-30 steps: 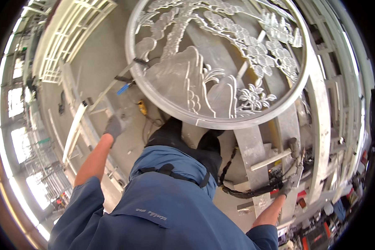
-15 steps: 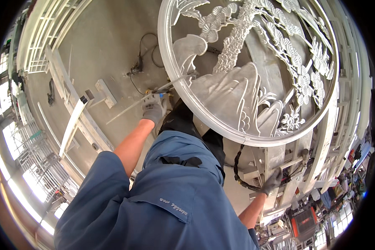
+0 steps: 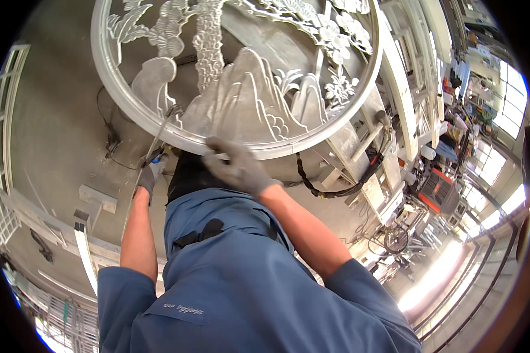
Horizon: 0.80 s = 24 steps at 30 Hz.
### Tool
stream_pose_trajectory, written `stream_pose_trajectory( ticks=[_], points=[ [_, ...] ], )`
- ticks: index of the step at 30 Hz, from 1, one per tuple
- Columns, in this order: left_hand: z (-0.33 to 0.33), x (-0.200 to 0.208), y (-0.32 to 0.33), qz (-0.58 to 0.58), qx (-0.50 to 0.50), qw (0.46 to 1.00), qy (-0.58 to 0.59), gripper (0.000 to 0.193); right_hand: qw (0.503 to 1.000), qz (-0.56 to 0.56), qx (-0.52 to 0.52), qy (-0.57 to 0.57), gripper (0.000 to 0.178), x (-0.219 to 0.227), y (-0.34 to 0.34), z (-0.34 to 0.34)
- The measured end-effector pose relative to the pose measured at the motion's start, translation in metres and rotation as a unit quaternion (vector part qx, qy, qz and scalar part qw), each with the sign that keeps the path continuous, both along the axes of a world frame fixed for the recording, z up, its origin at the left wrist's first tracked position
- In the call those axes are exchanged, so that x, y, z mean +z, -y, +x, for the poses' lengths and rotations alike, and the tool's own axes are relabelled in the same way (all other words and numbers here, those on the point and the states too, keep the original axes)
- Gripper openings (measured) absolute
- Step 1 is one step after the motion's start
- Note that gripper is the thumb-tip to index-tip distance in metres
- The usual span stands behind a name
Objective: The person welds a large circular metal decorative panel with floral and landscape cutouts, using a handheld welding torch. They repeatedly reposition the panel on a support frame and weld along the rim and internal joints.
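A large round silver metal panel fills the upper middle, with a tree trunk, blossoms and mountain shapes inside its ring-shaped frame. My left hand, in a grey glove, is closed round a thin metal rod just outside the ring's lower left; a small blue part shows at the fingers. My gloved right hand is at the ring's lower edge, slightly blurred, its fingers apart and nothing visible in them. Whether the fingertips touch the ring cannot be told. A black-sheathed cable with a torch-like handle lies to the right.
Pale metal beams run beneath and beside the panel on the right. A corded tool and a short metal profile lie on the floor at left. An orange-and-grey machine stands farther right, near cluttered shelves.
My right hand has left the torch-like handle and come across to the ring's lower edge. The view has turned to the right, so the panel sits farther left. My left hand keeps the rod.
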<state>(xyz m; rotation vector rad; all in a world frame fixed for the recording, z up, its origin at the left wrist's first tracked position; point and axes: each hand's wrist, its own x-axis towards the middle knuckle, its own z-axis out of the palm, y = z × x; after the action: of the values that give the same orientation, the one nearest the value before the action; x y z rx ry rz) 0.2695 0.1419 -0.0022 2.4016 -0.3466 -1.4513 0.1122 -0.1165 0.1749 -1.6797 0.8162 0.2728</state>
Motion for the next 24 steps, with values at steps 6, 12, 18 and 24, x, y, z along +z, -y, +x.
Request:
stream_pose_trajectory(
  ticks=[6, 12, 18, 24],
  points=[
    [-0.032, 0.012, -0.007, -0.095, 0.018, 0.978, 0.185, 0.037, 0.991, 0.129, 0.026, 0.011, 0.055, -0.043, -0.032, 0.07],
    [-0.056, 0.035, -0.011, -0.01, -0.098, 0.949, 0.301, 0.059, 0.988, 0.148, 0.034, 0.024, 0.058, -0.072, -0.045, 0.076],
    [-0.041, 0.138, -0.014, -0.093, -0.158, 0.971, 0.153, 0.052, 0.979, 0.201, 0.022, 0.032, 0.058, -0.072, -0.059, 0.079],
    [0.014, 0.168, 0.026, -0.088, 0.01, 0.967, 0.238, 0.04, 0.965, 0.26, -0.023, 0.014, 0.046, -0.073, -0.05, 0.067]
  ],
)
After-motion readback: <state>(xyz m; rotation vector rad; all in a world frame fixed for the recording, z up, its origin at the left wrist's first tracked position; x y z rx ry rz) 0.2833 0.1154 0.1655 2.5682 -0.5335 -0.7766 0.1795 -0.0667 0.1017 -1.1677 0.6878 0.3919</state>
